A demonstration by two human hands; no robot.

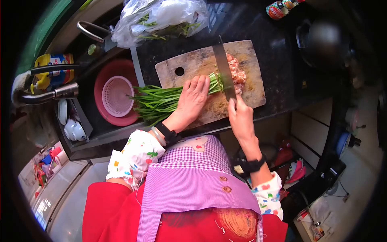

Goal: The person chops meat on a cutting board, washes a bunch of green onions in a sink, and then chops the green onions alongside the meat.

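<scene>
A bunch of long green stalks [161, 101] lies across the left part of a worn wooden cutting board [201, 58]. My left hand [194, 94] presses down on the bunch near its cut ends, fingers together. My right hand [241, 115] is closed round the handle of a cleaver [224, 70], whose blade stands on the board just right of the stalk ends. Small cut green bits [219, 82] sit against the blade. To the right of the blade is a pile of chopped pink meat [236, 69].
A red basin [100, 97] holding a pink strainer [117, 97] sits in the sink at left, by a faucet [66, 91]. A plastic bag with greens [161, 20] lies behind the board. A sauce bottle [278, 10] stands at the back right.
</scene>
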